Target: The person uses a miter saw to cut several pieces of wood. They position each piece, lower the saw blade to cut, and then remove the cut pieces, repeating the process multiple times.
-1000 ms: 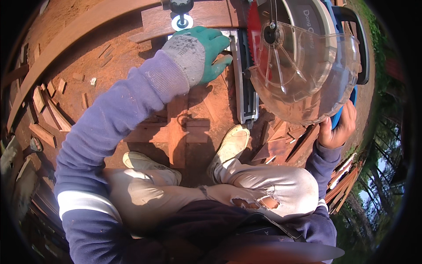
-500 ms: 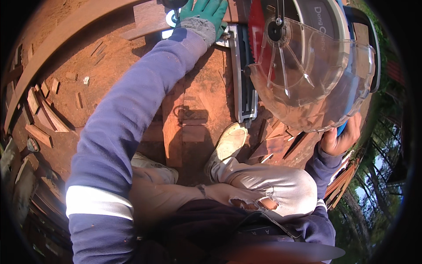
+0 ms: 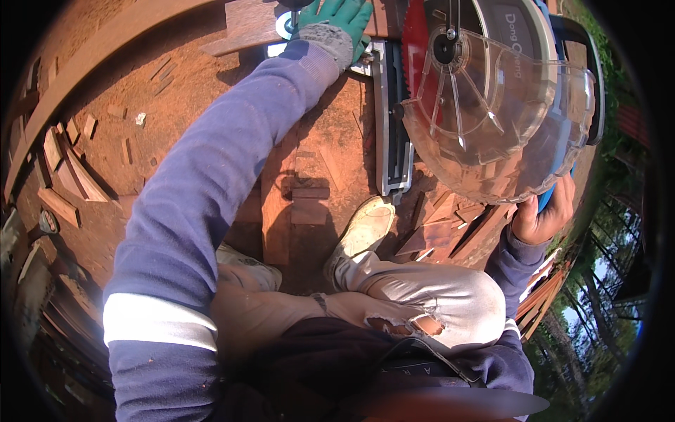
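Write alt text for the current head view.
A bare right hand holds the blue handle of a power saw with a clear guard, while the green-gloved left hand is spread over a wooden board left of the red blade. Wood offcuts lie on the reddish ground.

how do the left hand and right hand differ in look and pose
The left hand wears a green and grey glove, while the right hand is bare.
The left hand is spread over the wooden board, fingers pointing away from the person; the right hand is curled around the blue saw handle.
Both come out of purple-blue sleeves.
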A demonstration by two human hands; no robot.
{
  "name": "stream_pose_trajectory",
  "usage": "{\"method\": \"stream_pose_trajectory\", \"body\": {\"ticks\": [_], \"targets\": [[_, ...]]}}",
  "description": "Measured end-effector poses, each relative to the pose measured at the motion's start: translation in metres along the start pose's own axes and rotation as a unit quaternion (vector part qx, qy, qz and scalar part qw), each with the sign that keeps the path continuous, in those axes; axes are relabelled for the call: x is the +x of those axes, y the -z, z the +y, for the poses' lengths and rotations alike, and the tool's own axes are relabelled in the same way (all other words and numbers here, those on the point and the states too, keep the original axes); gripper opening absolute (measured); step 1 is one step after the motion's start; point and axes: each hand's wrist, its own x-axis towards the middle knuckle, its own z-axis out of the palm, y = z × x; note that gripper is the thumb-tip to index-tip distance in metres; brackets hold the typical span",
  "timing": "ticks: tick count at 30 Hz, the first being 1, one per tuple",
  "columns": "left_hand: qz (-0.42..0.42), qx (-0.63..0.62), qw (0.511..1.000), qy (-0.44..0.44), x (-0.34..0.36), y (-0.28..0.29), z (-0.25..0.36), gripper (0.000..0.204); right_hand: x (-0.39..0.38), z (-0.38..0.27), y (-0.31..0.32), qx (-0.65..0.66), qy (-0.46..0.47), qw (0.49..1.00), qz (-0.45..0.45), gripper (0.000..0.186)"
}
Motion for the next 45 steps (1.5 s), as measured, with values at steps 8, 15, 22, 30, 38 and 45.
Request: {"method": "stream_pose_trajectory", "body": {"ticks": [8, 15, 22, 30, 38, 45], "targets": [[0.014, 0.033, 0.999, 0.009, 0.0, -0.002, 0.002, 0.075, 0.002, -0.001, 0.003, 0.0, 0.003, 1.0, 0.004, 0.066], [0.089, -0.042, 0.991, -0.09, -0.018, 0.036, 0.006, 0.052, 0.003, 0.001, 0.009, -0.01, 0.014, 1.0, 0.005, 0.067], [0.12, -0.273, 0.915, 0.273, -0.131, 0.093, -0.08, 0.044, 0.0, 0.005, 0.01, -0.01, 0.008, 1.0, 0.014, 0.066], [0.034, -0.752, 0.422, 0.504, -0.136, 0.057, -0.102, 0.083, 0.002, 0.003, 0.007, -0.006, 0.007, 1.0, 0.017, 0.062], [0.081, -0.717, 0.437, 0.537, -0.104, 0.031, -0.059, 0.046, 0.004, 0.003, 0.012, -0.011, 0.008, 1.0, 0.013, 0.062], [0.286, -0.698, 0.444, 0.483, -0.085, -0.006, -0.038, 0.064, 0.0, 0.003, 0.006, 0.011, -0.02, 1.0, 0.011, 0.067]]}}
